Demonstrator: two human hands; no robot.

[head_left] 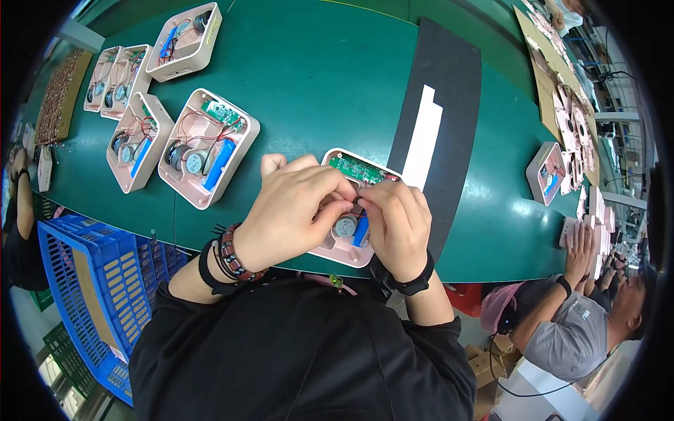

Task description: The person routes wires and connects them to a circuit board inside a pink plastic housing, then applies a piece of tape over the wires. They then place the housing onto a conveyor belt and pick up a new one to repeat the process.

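A pale pink open plastic housing (342, 254) lies on the table just in front of me, partly covered by my hands. In it are a green circuit board (359, 168) along the far wall, a round silver component (345, 226) and a blue cylindrical battery (361, 231). My left hand (298, 200) reaches over the housing's left side, thumb and forefinger pinched together. From the right, my right hand (397, 224) closes its fingertips against them above the housing. A small dark piece shows at the fingertips, too hidden to name; red wires run close by.
Similar housings stand to the left, including a large one (209, 151); another (545, 172) stands at the right. A black mat (456, 140) carries a white strip (425, 137). A blue crate (105, 281) is below the table's left edge. A co-worker (572, 337) sits at the right.
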